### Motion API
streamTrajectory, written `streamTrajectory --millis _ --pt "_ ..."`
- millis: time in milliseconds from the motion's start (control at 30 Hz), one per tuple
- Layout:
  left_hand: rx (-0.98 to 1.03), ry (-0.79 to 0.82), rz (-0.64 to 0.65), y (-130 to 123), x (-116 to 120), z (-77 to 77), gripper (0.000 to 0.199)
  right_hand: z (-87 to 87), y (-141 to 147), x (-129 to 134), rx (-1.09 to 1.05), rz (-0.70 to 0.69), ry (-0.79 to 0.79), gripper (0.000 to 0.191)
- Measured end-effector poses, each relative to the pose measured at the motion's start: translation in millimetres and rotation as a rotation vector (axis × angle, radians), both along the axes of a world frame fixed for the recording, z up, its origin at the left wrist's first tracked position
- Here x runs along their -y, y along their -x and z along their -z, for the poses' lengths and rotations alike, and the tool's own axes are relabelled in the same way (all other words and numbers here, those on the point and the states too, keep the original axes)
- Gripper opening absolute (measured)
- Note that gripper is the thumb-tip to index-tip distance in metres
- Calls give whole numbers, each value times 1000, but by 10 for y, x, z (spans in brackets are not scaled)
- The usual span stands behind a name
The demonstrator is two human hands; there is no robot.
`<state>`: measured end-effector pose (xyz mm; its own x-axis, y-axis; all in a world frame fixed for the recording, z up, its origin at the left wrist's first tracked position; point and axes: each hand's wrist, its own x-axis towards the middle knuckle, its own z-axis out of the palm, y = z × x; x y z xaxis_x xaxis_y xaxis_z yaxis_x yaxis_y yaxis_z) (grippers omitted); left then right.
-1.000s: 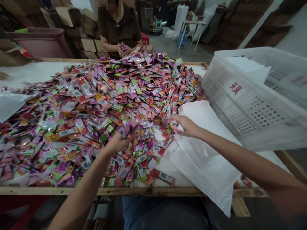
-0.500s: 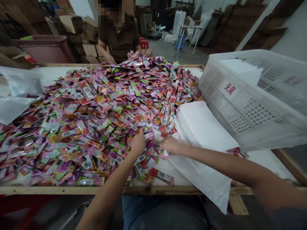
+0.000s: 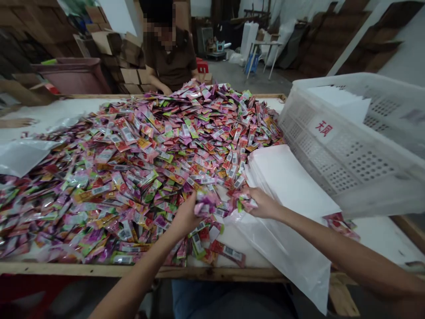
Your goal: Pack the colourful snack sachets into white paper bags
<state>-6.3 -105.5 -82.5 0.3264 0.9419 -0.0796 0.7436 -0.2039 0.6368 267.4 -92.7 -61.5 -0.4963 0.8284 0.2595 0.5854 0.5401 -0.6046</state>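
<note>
At the centre of the frame: left hand (image 3: 186, 216), fingers curled round a small bunch of glossy pink-and-purple plastic sachets (image 3: 204, 204); right hand (image 3: 264, 204), likewise closed on a small bunch of pink-and-green plastic sachets (image 3: 243, 200). Gathered: these two bunches. Remaining: broad heap of loose multicoloured sachets (image 3: 166, 137), centre to left, on the white wood-edged desk (image 3: 241, 237). Against half a second ago: hands farther apart, right bunch now plainly visible.

Before me: one white-topped, wooden-rimmed table (image 3: 381, 235). On it: a broad heap of small, glossy, multicoloured plastic sachets (image 3: 159, 155); to my right, a stack of flat white plastic bags (image 3: 292, 177), overhanging the near edge; beside it, one white perforated plastic crate (image 3: 335, 161).
</note>
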Motion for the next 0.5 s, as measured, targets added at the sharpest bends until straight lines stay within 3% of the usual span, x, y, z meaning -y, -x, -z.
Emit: streamTrajectory --millis 133,267,400,500 --pt "-291 -15 145 -21 123 -22 75 113 89 -10 -71 299 28 4" --pt "-401 -47 216 105 58 -84 85 197 370 -184 -137 231 89 16" --pt "-237 -157 140 483 -94 -414 81 79 537 -644 -169 424 56 13" --pt "-23 -399 -10 815 -267 -764 73 -173 630 -1153 -282 554 27 22"
